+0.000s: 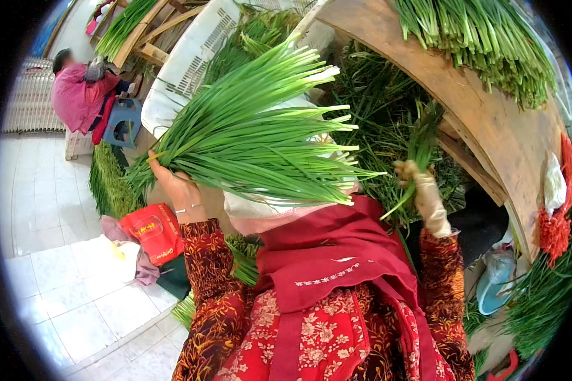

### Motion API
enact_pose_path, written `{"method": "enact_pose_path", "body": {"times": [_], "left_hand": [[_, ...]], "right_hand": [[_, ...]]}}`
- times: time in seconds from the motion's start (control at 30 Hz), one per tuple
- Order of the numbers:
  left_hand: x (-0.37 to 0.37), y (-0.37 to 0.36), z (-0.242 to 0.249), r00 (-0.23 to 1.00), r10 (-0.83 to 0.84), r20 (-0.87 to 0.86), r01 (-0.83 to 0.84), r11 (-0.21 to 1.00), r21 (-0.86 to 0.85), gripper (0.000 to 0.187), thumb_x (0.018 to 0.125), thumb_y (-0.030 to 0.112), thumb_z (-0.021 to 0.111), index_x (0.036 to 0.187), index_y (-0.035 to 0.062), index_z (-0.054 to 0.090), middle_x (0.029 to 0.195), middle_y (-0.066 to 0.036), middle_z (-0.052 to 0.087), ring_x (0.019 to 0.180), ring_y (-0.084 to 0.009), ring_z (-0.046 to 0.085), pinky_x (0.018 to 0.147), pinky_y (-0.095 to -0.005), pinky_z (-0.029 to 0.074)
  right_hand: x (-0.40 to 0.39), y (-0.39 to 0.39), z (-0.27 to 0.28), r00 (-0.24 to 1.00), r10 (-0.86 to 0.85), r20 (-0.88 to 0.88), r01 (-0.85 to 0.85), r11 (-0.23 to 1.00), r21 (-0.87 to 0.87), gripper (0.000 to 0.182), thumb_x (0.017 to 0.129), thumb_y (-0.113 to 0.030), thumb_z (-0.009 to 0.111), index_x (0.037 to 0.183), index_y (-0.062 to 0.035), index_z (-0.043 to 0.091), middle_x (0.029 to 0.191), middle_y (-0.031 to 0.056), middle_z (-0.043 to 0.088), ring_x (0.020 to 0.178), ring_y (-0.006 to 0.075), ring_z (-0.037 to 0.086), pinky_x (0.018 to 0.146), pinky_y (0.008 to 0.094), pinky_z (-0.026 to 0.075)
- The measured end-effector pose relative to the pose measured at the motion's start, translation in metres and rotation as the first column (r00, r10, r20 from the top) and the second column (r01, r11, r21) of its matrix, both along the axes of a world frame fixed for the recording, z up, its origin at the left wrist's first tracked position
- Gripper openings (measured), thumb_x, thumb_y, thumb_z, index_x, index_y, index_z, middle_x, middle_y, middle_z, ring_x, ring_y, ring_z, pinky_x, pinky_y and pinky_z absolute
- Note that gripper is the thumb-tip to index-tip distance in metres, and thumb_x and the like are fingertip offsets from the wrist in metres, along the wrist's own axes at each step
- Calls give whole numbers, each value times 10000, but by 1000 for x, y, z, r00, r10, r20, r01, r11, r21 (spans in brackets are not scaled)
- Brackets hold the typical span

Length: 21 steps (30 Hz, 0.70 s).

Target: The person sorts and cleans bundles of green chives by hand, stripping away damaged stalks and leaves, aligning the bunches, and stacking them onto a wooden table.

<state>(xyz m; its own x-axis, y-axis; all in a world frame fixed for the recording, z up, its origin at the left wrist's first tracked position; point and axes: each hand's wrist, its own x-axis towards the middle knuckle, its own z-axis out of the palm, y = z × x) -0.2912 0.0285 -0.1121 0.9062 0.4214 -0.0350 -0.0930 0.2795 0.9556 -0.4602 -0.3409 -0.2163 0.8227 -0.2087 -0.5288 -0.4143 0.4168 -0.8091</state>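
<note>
Far left, a person (77, 95) in pink is sitting by a blue stool (123, 122). Below, floor greens (115, 184) are lying near a red bag (151, 233) on white tiles (70, 279). Next, left hand (169, 184) is holding the big bunch (254, 130) by its leafy end, grip closed around the leaves, bracelet (189, 209) showing at the wrist. Big bunch is fanning out rightward, pale stem ends spreading above the red apron (337, 244), overlapping the white crate (175, 82) behind. More greens are showing inside the crate. Right of that, loose leaves (378, 82) are piling up beside the bench (483, 95). Right hand (429, 197), in a pale glove, is holding the small bunch (424, 136), grip narrow around it, well apart from left hand; some leaves are poking out below the fingers. Bench is curving along the right, carrying bench greens (483, 44) at the top. Red strands (555, 232) are hanging at its right edge, near a white bundle (554, 184). Lower down, a light-blue container (494, 282) is standing out against the greens (543, 305).
</note>
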Motion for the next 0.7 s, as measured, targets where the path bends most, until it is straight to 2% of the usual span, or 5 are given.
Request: {"method": "enact_pose_path", "body": {"times": [0.1,0.37,0.53,0.67,0.7], "left_hand": [[-4,11,-5,994,-75,79,49,954,296,442,887,427,417,1153,77,471,1105,-90,537,915,-199,550,779,-316,460],[-7,-4,3,998,-21,61,11,986,169,433,913,387,373,1176,46,417,1114,-84,526,967,-192,530,843,-299,427],[-4,7,-14,990,-42,134,1,956,293,458,915,417,356,1146,32,445,1119,-82,524,999,-191,506,888,-305,390],[-6,-3,-3,997,-5,80,-16,966,256,461,917,418,349,1154,33,439,1131,-84,516,1006,-191,498,907,-308,368],[-6,-5,-1,998,1,57,-13,976,215,461,918,418,347,1155,33,438,1135,-84,513,1006,-191,497,910,-308,365]], "right_hand": [[25,49,22,964,237,123,-244,969,43,318,803,-261,623,1014,-30,567,946,47,622,681,92,538,590,207,427],[50,57,16,959,259,115,-278,938,207,313,754,-175,687,981,14,585,816,46,616,618,116,543,554,239,475],[38,24,1,943,323,-78,-332,910,-248,378,756,-328,674,985,-34,611,745,17,591,616,107,513,565,239,412],[-10,-54,-75,983,-169,-73,100,824,-557,300,867,-303,526,1037,-60,574,708,38,607,558,114,517,484,239,399],[-5,-50,-29,863,-261,-433,-226,566,-793,248,870,-256,523,1050,-92,571,722,37,617,546,102,513,460,237,400]]}}
